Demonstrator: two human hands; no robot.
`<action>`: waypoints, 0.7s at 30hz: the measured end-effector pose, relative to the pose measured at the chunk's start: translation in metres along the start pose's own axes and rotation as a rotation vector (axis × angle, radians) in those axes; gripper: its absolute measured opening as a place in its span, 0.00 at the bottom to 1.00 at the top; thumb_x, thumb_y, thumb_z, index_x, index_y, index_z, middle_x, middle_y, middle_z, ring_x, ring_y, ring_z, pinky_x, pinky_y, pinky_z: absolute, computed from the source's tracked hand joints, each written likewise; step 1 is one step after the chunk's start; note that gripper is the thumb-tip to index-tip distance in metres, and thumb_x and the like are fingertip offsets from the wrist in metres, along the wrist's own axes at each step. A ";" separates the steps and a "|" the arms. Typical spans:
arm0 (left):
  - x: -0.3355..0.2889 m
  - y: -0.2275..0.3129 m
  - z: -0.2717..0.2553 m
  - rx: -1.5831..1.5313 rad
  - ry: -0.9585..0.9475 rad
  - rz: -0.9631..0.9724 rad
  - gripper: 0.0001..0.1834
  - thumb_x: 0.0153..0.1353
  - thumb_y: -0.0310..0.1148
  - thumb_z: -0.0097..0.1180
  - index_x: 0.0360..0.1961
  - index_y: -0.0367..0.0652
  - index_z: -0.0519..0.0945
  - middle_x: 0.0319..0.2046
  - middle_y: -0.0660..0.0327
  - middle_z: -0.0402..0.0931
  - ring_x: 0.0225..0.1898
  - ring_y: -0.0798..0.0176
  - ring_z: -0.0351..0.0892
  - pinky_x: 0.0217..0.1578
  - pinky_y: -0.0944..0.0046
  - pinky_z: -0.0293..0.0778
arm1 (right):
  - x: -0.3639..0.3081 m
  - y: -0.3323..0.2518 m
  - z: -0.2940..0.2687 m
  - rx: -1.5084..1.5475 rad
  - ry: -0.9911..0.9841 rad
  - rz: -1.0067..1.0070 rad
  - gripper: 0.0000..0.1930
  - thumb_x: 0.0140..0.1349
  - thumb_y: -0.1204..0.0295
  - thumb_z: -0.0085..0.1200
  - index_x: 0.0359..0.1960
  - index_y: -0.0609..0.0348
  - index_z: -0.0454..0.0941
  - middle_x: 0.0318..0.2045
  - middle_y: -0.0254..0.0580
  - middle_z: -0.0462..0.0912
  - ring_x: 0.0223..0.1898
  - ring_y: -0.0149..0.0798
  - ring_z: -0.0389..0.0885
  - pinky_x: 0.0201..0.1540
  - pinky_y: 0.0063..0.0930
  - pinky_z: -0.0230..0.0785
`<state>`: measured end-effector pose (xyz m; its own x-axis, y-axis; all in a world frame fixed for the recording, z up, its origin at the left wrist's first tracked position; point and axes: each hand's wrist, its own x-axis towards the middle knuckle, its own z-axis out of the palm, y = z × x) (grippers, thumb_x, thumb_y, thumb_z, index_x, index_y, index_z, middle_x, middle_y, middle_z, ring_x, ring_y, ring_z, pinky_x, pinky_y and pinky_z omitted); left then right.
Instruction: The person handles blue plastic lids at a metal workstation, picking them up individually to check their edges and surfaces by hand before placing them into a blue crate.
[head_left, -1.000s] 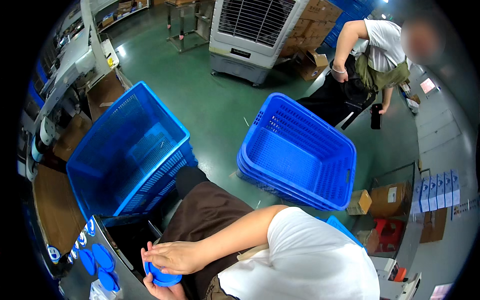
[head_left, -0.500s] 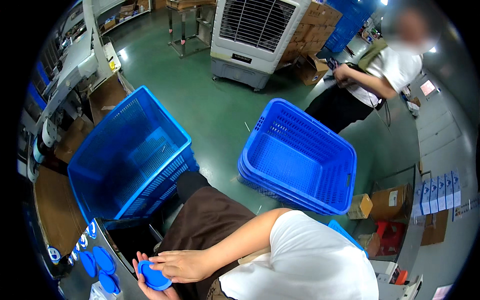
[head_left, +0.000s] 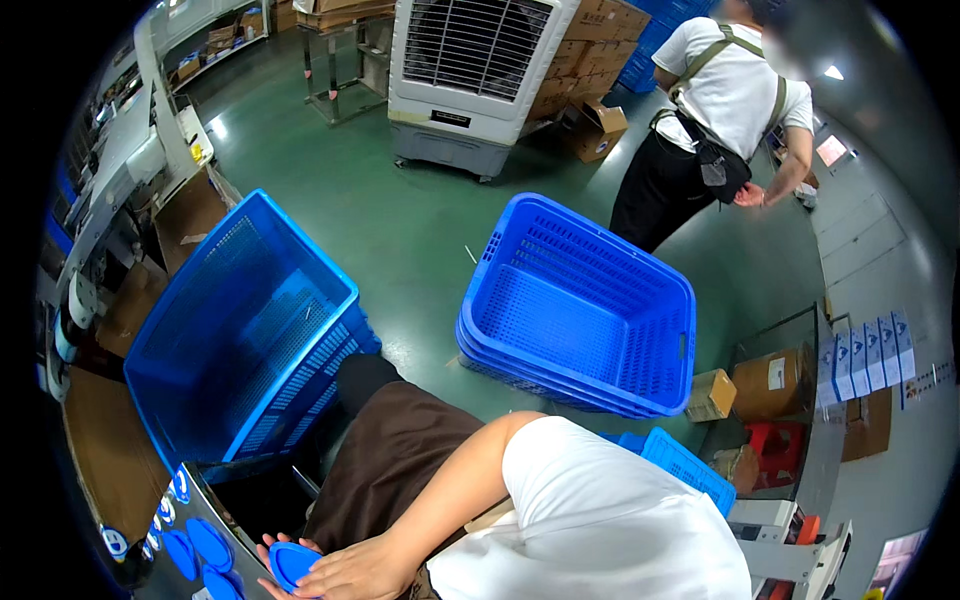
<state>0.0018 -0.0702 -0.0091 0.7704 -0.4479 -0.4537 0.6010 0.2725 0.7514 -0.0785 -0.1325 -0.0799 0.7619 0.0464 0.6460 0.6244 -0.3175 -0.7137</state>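
Observation:
A flat blue round lid (head_left: 291, 562) with a raised rim lies between my two hands at the lower left. My left hand (head_left: 273, 588) supports it from beneath, its fingertips showing past the rim and its palm hidden. From above, the fingers of my right hand (head_left: 358, 572) press on the lid's right side. Beside them, several similar blue lids (head_left: 209, 543) rest on a dark tabletop (head_left: 204, 503). Round blue-and-white stickers (head_left: 180, 485) line its edge.
A large blue crate (head_left: 245, 330) stands on the left, beyond the table. Stacked blue crates (head_left: 580, 310) are ahead on the green floor. A person (head_left: 735, 100) stands behind them, near an air cooler (head_left: 465, 75) and cardboard boxes (head_left: 597, 130). More boxes (head_left: 770, 385) sit at right.
My hands and the lid have shifted slightly down and left in view, with the right fingers farther over the lid. The other person has turned their back. The whole view has shifted.

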 end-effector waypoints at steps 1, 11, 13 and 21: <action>-0.001 0.000 -0.002 0.031 -0.010 0.003 0.34 0.64 0.56 0.40 0.62 0.42 0.65 0.58 0.54 0.68 0.57 0.51 0.67 0.52 0.50 0.67 | 0.003 -0.002 0.000 0.004 0.014 0.021 0.23 0.64 0.63 0.49 0.53 0.70 0.67 0.64 0.69 0.60 0.68 0.63 0.56 0.68 0.53 0.47; -0.003 -0.018 -0.003 0.118 -0.008 0.013 0.36 0.67 0.62 0.28 0.64 0.47 0.65 0.59 0.55 0.69 0.58 0.50 0.69 0.54 0.45 0.68 | 0.025 -0.004 -0.011 0.031 0.022 0.316 0.32 0.64 0.67 0.44 0.66 0.71 0.52 0.69 0.66 0.50 0.73 0.60 0.44 0.71 0.49 0.38; -0.002 -0.023 -0.004 0.169 0.005 0.034 0.37 0.67 0.62 0.27 0.64 0.47 0.65 0.58 0.55 0.70 0.57 0.49 0.69 0.54 0.44 0.68 | 0.028 0.001 -0.003 0.041 0.059 0.387 0.31 0.64 0.68 0.44 0.66 0.71 0.52 0.70 0.65 0.49 0.73 0.60 0.43 0.71 0.48 0.37; 0.023 -0.003 -0.041 0.059 -0.193 0.005 0.30 0.70 0.55 0.33 0.64 0.47 0.66 0.60 0.57 0.69 0.54 0.57 0.71 0.51 0.54 0.70 | 0.026 -0.014 -0.010 0.170 0.034 0.221 0.12 0.66 0.65 0.43 0.39 0.63 0.64 0.70 0.71 0.44 0.74 0.63 0.37 0.71 0.50 0.34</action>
<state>0.0263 -0.0469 -0.0418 0.7150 -0.6029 -0.3538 0.5792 0.2276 0.7828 -0.0690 -0.1357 -0.0498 0.8784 -0.0385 0.4763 0.4659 -0.1529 -0.8716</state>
